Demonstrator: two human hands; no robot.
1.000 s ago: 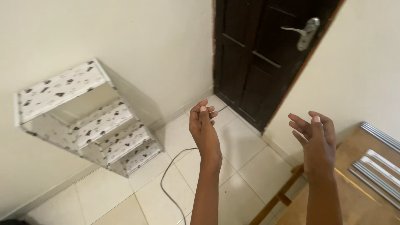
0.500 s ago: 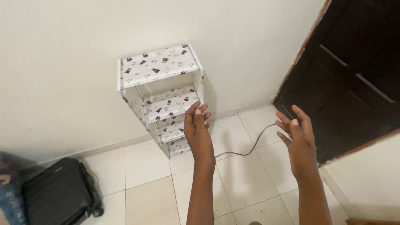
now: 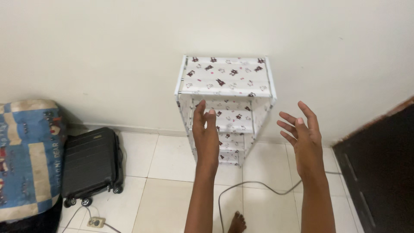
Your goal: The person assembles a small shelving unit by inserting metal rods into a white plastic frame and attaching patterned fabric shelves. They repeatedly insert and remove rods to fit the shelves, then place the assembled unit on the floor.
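Note:
A small white rack (image 3: pixel 226 82) with patterned fabric shelves stands against the cream wall, straight ahead. My left hand (image 3: pixel 206 136) is raised in front of its lower shelves, fingers loosely up, holding nothing. My right hand (image 3: pixel 303 136) is raised to the right of the rack, fingers spread, palm turned inward, also empty. Neither hand touches the rack. My bare foot (image 3: pixel 236 223) shows at the bottom on the tiled floor.
A black wheeled suitcase (image 3: pixel 92 164) lies on the floor at the left, beside a blue patterned cloth bundle (image 3: pixel 26 155). A grey cable (image 3: pixel 258 187) snakes across the tiles. A small socket block (image 3: pixel 96 222) lies at the bottom left. A dark door (image 3: pixel 381 168) is at the right.
The view has swung left and levelled: the rack now stands upright in the centre, the door has slid to the right edge, and the suitcase and bundle are in fuller view. Both hands stay raised and empty.

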